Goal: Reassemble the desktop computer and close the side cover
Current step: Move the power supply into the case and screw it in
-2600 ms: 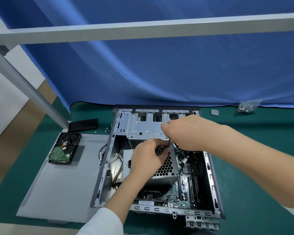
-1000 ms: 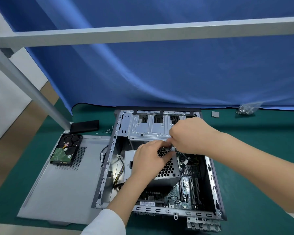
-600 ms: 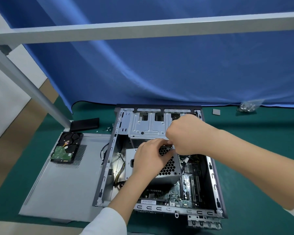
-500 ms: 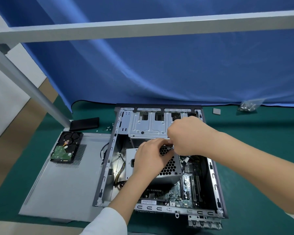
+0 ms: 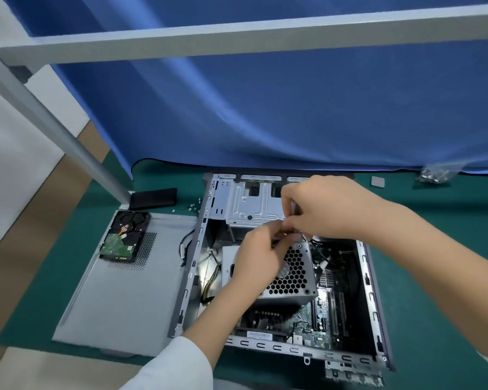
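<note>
Case: the desktop computer case (image 5: 279,277) lies on its side, open face up, right in front of you on the green mat (image 5: 434,277).
Meeting point: both your hands come together at the far edge of the power supply (image 5: 290,274), just below the drive cage (image 5: 251,206).
Right hand: your right hand (image 5: 321,209) reaches in from the right, fingers curled, pinching something small and pale beside a thin dark cable (image 5: 316,243); I can't make out what it is.
Left hand: your left hand (image 5: 261,254) rests over the power supply, fingertips curled up to that same spot, seemingly pinching it too.
Nearer hand: both touch there; left comes from the near side.
Still waiting: the side cover (image 5: 119,291) lies flat to the left, long axis near-to-far, touching the case, with the hard drive (image 5: 124,235) on its far end.
Next, I'd judge: seat that connector first.
</note>
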Demonstrator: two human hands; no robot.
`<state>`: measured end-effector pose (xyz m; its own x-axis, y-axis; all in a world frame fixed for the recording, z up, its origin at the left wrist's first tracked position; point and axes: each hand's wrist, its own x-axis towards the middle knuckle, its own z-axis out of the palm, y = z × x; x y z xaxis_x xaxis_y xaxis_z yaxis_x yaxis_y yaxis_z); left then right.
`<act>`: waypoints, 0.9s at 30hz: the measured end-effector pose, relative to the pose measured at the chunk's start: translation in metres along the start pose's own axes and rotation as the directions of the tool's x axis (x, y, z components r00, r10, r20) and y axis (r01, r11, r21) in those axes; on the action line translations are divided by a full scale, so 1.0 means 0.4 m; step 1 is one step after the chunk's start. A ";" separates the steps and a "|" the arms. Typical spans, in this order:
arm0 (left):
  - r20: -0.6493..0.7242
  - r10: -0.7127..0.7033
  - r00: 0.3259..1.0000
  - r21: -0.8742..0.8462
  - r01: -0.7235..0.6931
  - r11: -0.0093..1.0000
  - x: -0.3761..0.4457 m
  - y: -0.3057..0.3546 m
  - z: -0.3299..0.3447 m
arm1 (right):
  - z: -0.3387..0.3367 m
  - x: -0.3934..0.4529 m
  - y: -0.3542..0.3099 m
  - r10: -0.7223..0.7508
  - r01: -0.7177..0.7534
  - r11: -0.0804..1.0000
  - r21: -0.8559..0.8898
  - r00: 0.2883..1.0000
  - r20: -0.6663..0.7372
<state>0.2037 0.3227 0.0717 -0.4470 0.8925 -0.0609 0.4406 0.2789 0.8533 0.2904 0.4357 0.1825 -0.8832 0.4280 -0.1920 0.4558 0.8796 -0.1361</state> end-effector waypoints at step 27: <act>0.017 -0.306 0.952 0.425 0.270 0.864 0.413 -0.633 -0.461 | 0.209 0.600 -0.131 0.266 -0.591 0.723 0.358 0.717 0.645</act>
<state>-0.1254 0.3340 -0.0589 -0.5470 0.7701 -0.3282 0.5906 0.6329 0.5006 0.0637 0.4752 0.0622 -0.4402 0.4071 -0.8003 0.8910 0.3086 -0.3331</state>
